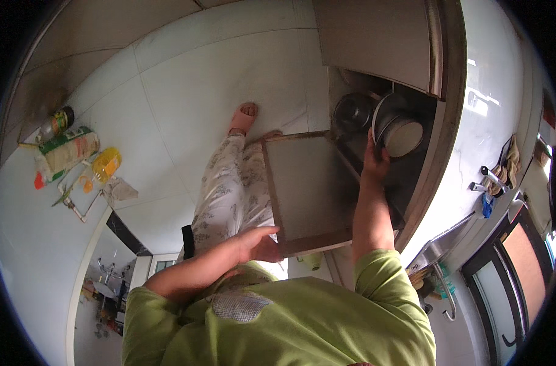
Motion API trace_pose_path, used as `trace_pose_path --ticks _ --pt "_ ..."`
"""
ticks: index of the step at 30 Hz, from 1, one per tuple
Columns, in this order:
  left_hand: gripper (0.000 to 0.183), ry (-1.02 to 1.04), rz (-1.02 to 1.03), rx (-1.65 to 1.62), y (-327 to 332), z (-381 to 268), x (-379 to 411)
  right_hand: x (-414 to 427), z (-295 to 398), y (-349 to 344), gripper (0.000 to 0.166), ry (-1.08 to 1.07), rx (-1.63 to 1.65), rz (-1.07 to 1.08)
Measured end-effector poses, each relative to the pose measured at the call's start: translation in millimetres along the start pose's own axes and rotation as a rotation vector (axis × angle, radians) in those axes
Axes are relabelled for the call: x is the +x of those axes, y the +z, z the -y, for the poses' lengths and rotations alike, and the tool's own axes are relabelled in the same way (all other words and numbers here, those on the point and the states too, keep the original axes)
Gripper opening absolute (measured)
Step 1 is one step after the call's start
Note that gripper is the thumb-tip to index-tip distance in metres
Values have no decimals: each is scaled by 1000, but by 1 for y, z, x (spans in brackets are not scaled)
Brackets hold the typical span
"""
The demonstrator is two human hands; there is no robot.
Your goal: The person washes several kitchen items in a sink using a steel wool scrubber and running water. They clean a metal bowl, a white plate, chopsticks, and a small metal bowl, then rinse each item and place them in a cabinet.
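My right hand reaches into an open low cabinet and grips the edge of a light-rimmed round vessel, which may be a basin or a pot. A smaller cream-coloured round dish sits in or against it; the shadow hides how they meet. Just left of them is a dark, shiny round pot or bowl inside the cabinet. My left hand holds the near outer corner of the cabinet door, its thumb along the framed edge. That door stands swung out before my legs.
Above the opening runs the countertop edge, with a second cabinet door beyond. A sink faucet and hanging utensils are on the right. Along the left wall stand a yellow bottle and a large oil bottle.
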State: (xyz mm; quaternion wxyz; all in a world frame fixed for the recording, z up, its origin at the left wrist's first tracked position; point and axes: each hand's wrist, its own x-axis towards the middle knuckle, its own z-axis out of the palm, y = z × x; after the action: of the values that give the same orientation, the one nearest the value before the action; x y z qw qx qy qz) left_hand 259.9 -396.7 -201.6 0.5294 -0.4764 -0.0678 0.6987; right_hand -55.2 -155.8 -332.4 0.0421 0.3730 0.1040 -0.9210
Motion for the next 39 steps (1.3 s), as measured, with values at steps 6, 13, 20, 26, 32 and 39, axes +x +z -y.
trace_pose_path --ticks 6,13,20,26,32,39 --pt "53 90 -136 396 10 -24 -7 34 5 4 47 -158 -345 0" --pt "55 302 -373 613 -14 -44 28 34 -24 -16 46 -238 -366 -131" --pt "46 280 -396 529 -20 -57 25 63 -37 -130 48 32 64 -137" --pt "41 397 -393 417 -23 -70 19 87 -60 -167 48 2 170 -91" --pt "38 492 -452 325 -31 -83 23 105 -65 -151 47 -198 -153 -209" --pt "36 584 -528 292 -17 -103 17 165 -37 -217 47 -217 266 -267"
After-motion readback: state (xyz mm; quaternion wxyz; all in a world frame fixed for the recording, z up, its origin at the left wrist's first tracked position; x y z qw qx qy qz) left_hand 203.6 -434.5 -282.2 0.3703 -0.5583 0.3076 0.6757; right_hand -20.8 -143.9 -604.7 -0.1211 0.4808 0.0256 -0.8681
